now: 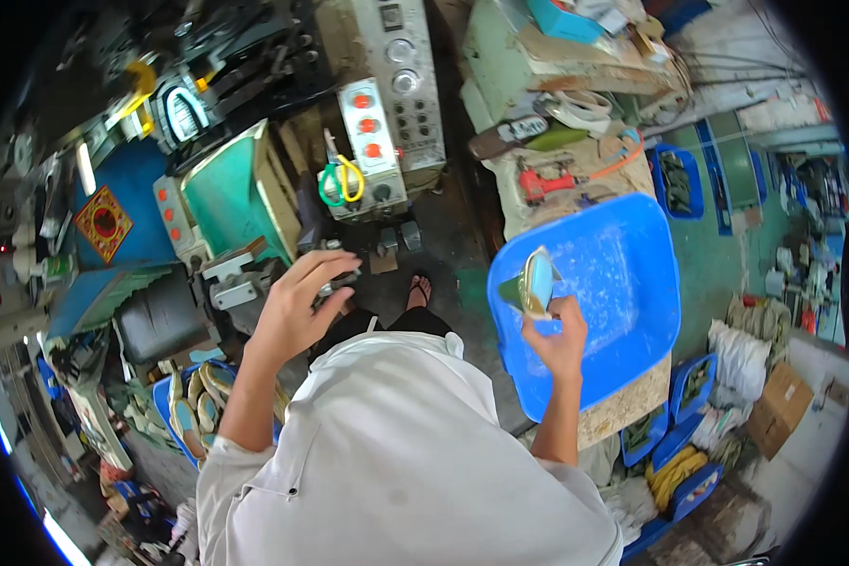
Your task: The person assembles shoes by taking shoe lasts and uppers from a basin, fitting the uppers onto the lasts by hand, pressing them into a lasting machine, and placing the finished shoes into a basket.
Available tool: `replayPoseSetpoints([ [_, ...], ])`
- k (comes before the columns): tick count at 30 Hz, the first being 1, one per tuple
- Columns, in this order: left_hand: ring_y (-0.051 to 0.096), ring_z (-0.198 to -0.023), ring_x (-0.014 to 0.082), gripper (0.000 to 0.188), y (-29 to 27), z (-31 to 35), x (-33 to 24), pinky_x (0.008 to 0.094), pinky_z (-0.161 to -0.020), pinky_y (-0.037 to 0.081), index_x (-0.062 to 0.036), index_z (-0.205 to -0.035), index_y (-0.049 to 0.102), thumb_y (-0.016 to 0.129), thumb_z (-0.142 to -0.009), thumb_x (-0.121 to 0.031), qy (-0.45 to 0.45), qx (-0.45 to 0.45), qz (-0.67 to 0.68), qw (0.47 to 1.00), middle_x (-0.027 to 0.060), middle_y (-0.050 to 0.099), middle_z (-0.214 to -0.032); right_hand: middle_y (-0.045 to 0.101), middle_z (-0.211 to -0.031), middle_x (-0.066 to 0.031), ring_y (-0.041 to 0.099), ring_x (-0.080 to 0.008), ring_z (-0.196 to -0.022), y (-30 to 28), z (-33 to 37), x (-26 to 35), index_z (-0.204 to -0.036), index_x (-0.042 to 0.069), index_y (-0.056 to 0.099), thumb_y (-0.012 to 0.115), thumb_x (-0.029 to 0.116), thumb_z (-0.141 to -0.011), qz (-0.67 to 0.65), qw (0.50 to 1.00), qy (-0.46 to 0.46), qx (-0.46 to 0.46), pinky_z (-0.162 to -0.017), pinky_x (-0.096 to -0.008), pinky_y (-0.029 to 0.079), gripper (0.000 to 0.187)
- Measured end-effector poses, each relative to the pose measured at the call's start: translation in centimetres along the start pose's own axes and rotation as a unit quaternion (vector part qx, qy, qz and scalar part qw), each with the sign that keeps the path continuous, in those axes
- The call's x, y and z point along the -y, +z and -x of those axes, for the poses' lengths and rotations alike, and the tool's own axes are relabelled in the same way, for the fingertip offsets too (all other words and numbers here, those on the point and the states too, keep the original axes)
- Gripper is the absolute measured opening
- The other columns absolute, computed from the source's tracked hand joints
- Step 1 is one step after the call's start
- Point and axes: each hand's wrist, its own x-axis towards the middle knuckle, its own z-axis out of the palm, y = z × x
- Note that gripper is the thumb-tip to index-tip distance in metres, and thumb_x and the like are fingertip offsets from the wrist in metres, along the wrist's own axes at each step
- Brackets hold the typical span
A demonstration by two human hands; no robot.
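Observation:
My right hand (558,341) is closed on one end of a shoe upper (538,280) with a light-blue sole piece and olive-green and tan edges. That upper is tilted up over the inside of a large blue plastic tub (665,274), whose floor shows whitish marks. On the other side, my left hand (306,297) has its fingers apart and slightly bent, holding nothing I can see. It is nearest to a metal machine part (234,278), and small metal pieces partly show behind its fingers.
A control panel with red buttons (369,125) stands ahead, with green and yellow scissors (341,179) against it. Beyond the tub, a red air gun (544,181) lies on the bench. More shoe uppers fill a blue basket (165,406) at the left. Foot pedals (398,238) sit on the floor.

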Motion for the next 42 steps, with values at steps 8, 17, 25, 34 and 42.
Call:
replayPoseSetpoints([
  [8,0.057,-0.132,0.0394,0.074,-8.7,-2.0,1.6,0.0504,-0.113,0.044,-0.0019,-0.137,0.066,0.094,-0.075,-0.032,0.229,0.239,0.324,0.886,0.0155,0.062,-0.143,0.064,-0.095,-0.0084,0.067,-0.0312,-0.089,6.1,-9.9,20.3,-0.086,0.005,0.059,0.081,-0.005,-0.067,-0.380,0.802,-0.384,0.256,-0.077,-0.0390,0.058,0.031],
  [17,0.060,-0.104,0.0271,0.047,-16.1,11.5,9.9,0.0409,-0.091,0.048,-0.0112,-0.105,0.071,0.095,-0.065,-0.011,0.190,0.015,0.277,0.942,0.0019,0.065,-0.109,0.065,-0.102,-0.0075,0.067,-0.0298,-0.098,18.3,-10.8,30.5,-0.089,0.006,0.062,0.080,-0.005,-0.070,-0.376,0.720,-0.425,0.399,-0.083,-0.0387,0.057,0.028],
  [25,0.059,-0.108,0.0321,0.044,-15.9,14.6,13.5,0.0489,-0.093,0.049,-0.0107,-0.101,0.065,0.093,-0.067,-0.010,0.133,0.013,0.307,0.942,0.0035,0.064,-0.105,0.061,-0.090,-0.0076,0.061,-0.0283,-0.085,22.7,-10.4,31.4,-0.083,0.007,0.060,0.080,-0.007,-0.063,-0.363,0.677,-0.392,0.506,-0.076,-0.0402,0.051,0.031],
  [34,0.059,-0.105,0.0319,0.042,-14.5,15.3,13.1,0.0457,-0.094,0.048,-0.0101,-0.103,0.061,0.089,-0.071,-0.012,0.092,-0.092,0.341,0.931,0.0041,0.061,-0.103,0.060,-0.097,-0.0072,0.060,-0.0273,-0.087,21.3,-9.2,32.4,-0.089,0.010,0.061,0.087,-0.006,-0.066,-0.343,0.792,-0.344,0.370,-0.079,-0.0387,0.053,0.038],
  [42,0.057,-0.101,0.0287,0.048,-15.5,15.8,9.1,0.0387,-0.085,0.047,-0.0113,-0.099,0.059,0.089,-0.062,-0.008,0.085,-0.051,0.191,0.977,0.0045,0.061,-0.107,0.064,-0.100,-0.0073,0.063,-0.0285,-0.090,18.0,-7.4,32.2,-0.097,0.006,0.068,0.080,-0.006,-0.064,-0.369,0.733,-0.462,0.335,-0.081,-0.0434,0.055,0.037],
])
